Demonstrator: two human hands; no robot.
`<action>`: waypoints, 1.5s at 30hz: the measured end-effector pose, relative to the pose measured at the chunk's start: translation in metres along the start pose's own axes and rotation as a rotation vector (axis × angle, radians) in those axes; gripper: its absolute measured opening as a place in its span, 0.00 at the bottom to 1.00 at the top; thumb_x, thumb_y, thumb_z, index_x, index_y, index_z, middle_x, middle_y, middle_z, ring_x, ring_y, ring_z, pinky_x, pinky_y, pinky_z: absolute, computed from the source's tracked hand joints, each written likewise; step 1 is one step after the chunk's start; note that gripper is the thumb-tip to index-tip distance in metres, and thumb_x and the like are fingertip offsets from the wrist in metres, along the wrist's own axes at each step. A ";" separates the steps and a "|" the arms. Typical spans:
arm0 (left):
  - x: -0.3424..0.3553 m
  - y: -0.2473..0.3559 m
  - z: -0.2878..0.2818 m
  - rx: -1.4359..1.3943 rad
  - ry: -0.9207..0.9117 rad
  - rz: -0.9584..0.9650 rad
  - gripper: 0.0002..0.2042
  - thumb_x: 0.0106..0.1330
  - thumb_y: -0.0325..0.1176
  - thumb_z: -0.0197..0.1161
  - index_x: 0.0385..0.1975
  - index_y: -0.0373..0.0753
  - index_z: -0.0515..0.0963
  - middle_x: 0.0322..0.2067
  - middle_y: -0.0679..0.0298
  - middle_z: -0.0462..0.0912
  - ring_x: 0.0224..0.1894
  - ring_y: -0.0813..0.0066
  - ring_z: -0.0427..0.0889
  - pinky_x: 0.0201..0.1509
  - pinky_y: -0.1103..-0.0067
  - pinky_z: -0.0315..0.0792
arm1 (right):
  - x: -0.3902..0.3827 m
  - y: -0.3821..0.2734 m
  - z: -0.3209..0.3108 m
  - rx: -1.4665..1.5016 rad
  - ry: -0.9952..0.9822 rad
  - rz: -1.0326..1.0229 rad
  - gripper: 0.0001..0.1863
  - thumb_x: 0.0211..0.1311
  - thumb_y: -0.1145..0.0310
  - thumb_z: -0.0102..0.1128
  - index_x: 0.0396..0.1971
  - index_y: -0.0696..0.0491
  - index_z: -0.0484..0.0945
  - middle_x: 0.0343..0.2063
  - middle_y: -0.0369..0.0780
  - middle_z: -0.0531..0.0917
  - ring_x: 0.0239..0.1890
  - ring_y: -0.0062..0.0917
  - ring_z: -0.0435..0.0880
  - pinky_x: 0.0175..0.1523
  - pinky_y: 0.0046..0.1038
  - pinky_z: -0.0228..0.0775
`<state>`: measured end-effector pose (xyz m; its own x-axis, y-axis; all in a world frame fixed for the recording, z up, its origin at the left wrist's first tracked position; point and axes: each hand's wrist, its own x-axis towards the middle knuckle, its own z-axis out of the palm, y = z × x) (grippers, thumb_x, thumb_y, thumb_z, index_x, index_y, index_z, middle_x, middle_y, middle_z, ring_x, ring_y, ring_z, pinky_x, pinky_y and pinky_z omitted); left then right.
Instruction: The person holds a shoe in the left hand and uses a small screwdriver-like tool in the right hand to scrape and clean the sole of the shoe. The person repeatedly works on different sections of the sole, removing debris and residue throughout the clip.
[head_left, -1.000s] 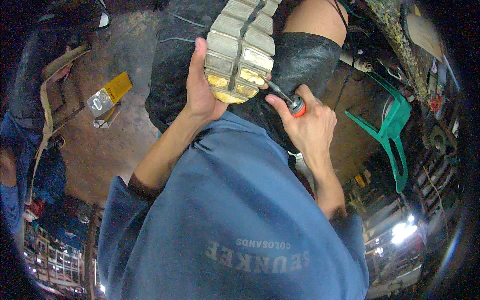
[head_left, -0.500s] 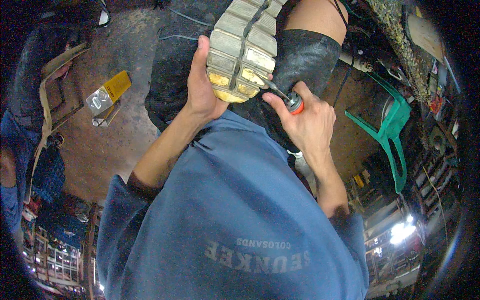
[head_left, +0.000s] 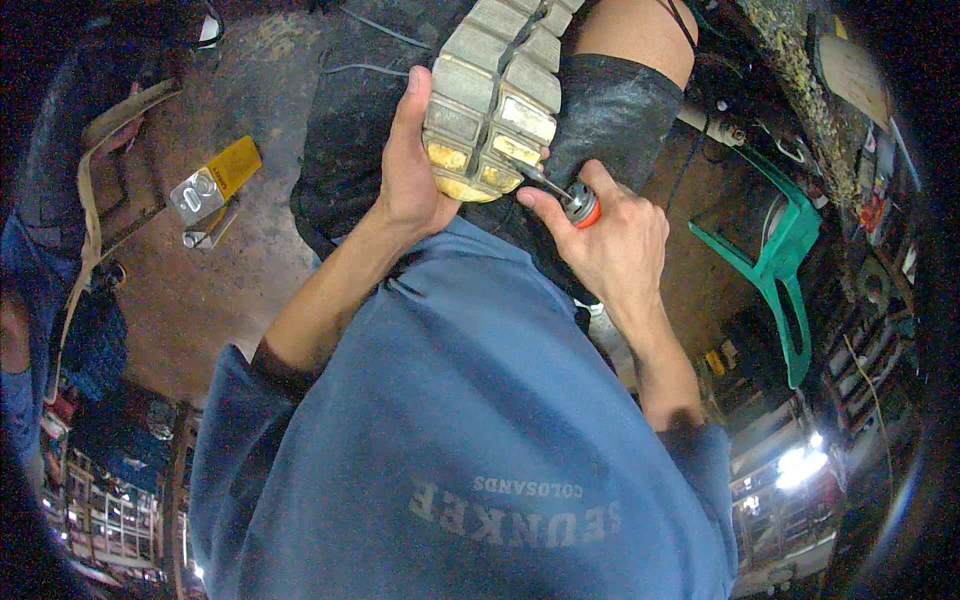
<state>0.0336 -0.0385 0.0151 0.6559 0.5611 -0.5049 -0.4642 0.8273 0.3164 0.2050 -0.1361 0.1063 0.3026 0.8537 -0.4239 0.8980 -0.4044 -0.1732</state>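
My left hand (head_left: pixel 410 175) grips a shoe, its pale segmented sole (head_left: pixel 475 40) facing up with yellowish blocks at the near end. My right hand (head_left: pixel 615 240) is closed on a tool (head_left: pixel 580 205) with a round red and grey handle and a thin metal shaft, which reaches to the right edge of the sole near that end; its exact tip is hard to make out. Beneath them lie my dark-covered lap (head_left: pixel 620 110) and blue shirt (head_left: pixel 450 400).
A yellow and silver metal object (head_left: pixel 215 190) lies on the floor (head_left: pixel 230 300) at left. A green frame (head_left: pixel 775 265) stands at right beside a rough, speckled beam (head_left: pixel 795 80). Another person's blue-clothed body part (head_left: pixel 25 330) shows at far left, near cluttered racks (head_left: pixel 110 500).
The shoe and my left hand have shifted slightly up and to the right. My right hand with the tool has edged upward and a little left.
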 end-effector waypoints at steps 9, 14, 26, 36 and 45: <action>-0.002 0.004 -0.002 -0.011 0.012 -0.031 0.46 0.83 0.73 0.34 0.72 0.32 0.73 0.56 0.45 0.89 0.53 0.51 0.93 0.60 0.58 0.87 | 0.003 0.007 -0.005 -0.005 -0.045 -0.054 0.35 0.60 0.28 0.75 0.37 0.51 0.86 0.19 0.51 0.86 0.26 0.52 0.90 0.33 0.49 0.82; -0.002 0.004 0.000 0.013 0.038 -0.044 0.45 0.83 0.72 0.35 0.72 0.32 0.73 0.56 0.46 0.89 0.54 0.51 0.93 0.60 0.59 0.88 | 0.003 0.008 -0.003 -0.019 -0.028 -0.101 0.35 0.61 0.29 0.75 0.37 0.51 0.85 0.18 0.50 0.85 0.25 0.51 0.90 0.32 0.48 0.81; -0.001 0.002 0.003 0.040 0.032 0.002 0.42 0.84 0.70 0.38 0.73 0.33 0.73 0.58 0.48 0.89 0.55 0.53 0.92 0.61 0.60 0.87 | 0.003 0.006 -0.008 0.014 -0.050 -0.020 0.34 0.61 0.30 0.75 0.38 0.51 0.86 0.20 0.51 0.87 0.27 0.51 0.91 0.34 0.48 0.81; -0.001 0.001 0.004 0.044 0.050 0.003 0.42 0.84 0.70 0.38 0.73 0.34 0.73 0.59 0.49 0.88 0.57 0.54 0.92 0.63 0.60 0.86 | 0.004 0.005 -0.011 0.005 -0.071 -0.029 0.34 0.61 0.29 0.74 0.36 0.51 0.85 0.20 0.52 0.87 0.27 0.52 0.91 0.33 0.49 0.81; -0.003 0.003 0.002 0.083 0.047 0.015 0.40 0.85 0.68 0.38 0.75 0.37 0.72 0.65 0.50 0.85 0.62 0.51 0.88 0.68 0.56 0.82 | 0.003 0.004 -0.007 0.017 -0.019 0.027 0.34 0.62 0.31 0.75 0.33 0.52 0.84 0.20 0.49 0.87 0.26 0.52 0.90 0.32 0.49 0.80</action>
<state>0.0313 -0.0379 0.0193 0.6195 0.5736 -0.5359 -0.4217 0.8190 0.3891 0.2114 -0.1328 0.1111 0.3206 0.8361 -0.4452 0.8841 -0.4328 -0.1763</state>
